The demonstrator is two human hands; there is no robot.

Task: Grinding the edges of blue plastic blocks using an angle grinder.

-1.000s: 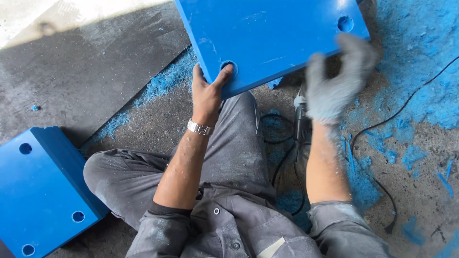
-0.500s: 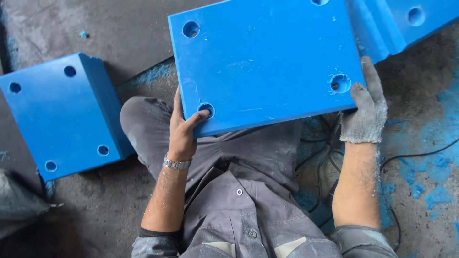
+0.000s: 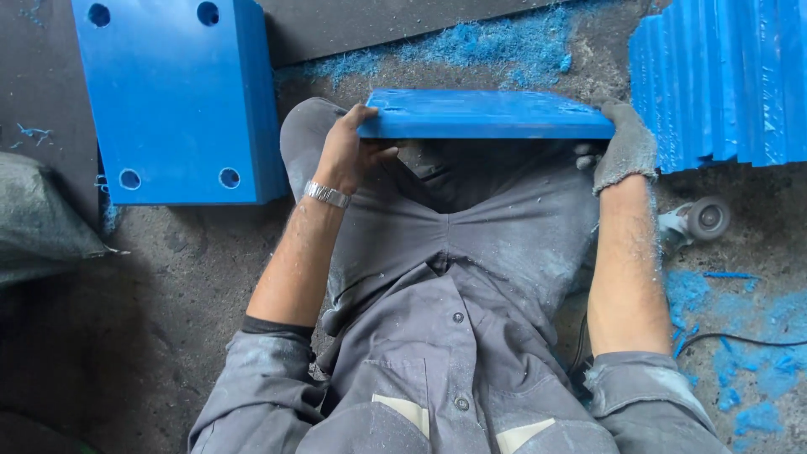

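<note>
A thick blue plastic slab [image 3: 483, 114] with drilled holes stands on edge above my lap, seen almost edge-on. My left hand [image 3: 346, 151], bare with a metal watch at the wrist, grips its left corner. My right hand [image 3: 624, 150], in a grey work glove, grips its right corner. I sit on the ground in dusty grey work clothes, knees apart under the slab.
A stack of blue slabs with holes [image 3: 176, 97] lies at upper left. More blue slabs stand on edge [image 3: 727, 76] at upper right. A power tool with a round disc [image 3: 702, 220] and its black cable [image 3: 740, 338] lie at right. Blue shavings [image 3: 504, 46] litter the concrete; a grey sack [image 3: 42, 219] sits left.
The slab has been tipped from showing its broad face to standing on edge. Both hands shifted to its two corners. The view swung, bringing the left stack closer.
</note>
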